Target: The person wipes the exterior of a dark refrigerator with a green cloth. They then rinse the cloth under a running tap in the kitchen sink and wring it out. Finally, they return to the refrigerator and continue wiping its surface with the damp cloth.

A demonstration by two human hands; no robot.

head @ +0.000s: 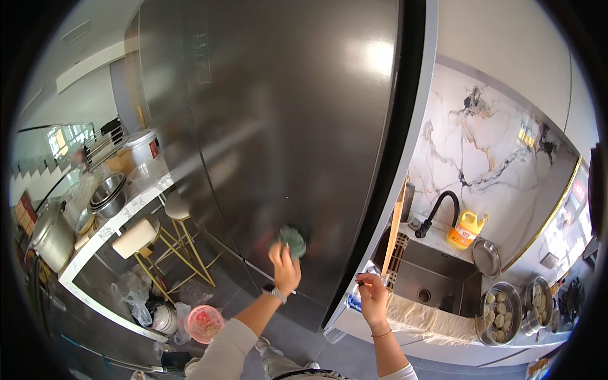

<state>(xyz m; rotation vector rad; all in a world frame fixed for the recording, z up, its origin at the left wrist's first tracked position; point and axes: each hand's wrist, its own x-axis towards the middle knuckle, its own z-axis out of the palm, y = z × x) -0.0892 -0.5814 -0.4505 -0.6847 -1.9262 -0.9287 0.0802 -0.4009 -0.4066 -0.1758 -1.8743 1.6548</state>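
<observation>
A dark metallic refrigerator door (285, 118) fills the middle of the view. Low on it, my left hand (285, 268) presses a green cloth or scouring pad (291, 241) flat against the surface; a watch is on that wrist. My right hand (373, 297) is raised beside the cabinet edge at the front left of the sink, its fingers bent, with a small dark thing at the fingertips that is too small to name. A thin bracelet is on the right wrist.
At the right are a steel sink (437, 275), a black faucet (441, 204), a yellow jug (465, 230), a draped cloth (422, 318) and a steel pot of round pieces (479, 327). Stools (137, 237), bags and a pink basket (205, 324) lie left, below a counter (95, 247).
</observation>
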